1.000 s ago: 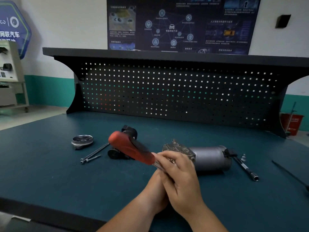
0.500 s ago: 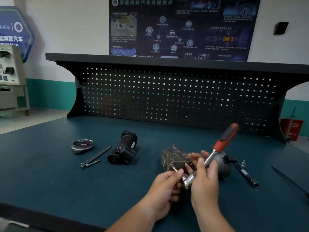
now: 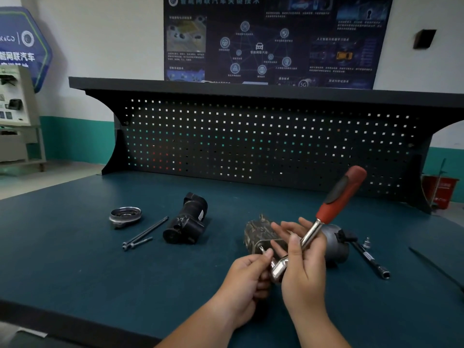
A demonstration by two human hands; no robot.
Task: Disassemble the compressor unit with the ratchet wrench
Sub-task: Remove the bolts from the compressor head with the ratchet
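Note:
The compressor unit (image 3: 259, 234), a grey metal body with a round silver end (image 3: 335, 243), lies on its side on the bench, partly hidden by my hands. The ratchet wrench (image 3: 337, 197) has a red and black handle that points up to the right; its chrome head (image 3: 277, 268) is low between my hands. My right hand (image 3: 302, 267) holds the chrome shaft, fingers stretched toward the unit. My left hand (image 3: 247, 277) pinches a small metal piece at the wrench head, just in front of the unit.
On the green mat to the left lie a black cylindrical part (image 3: 187, 221), two long bolts (image 3: 143, 234) and a round metal cap (image 3: 125, 216). An extension bar (image 3: 371, 259) and a small socket (image 3: 367, 242) lie right of the unit. A black pegboard (image 3: 251, 144) closes the back.
The wrench swung from pointing up-left to pointing up-right a second ago. In the last half second both hands and the wrench have barely moved.

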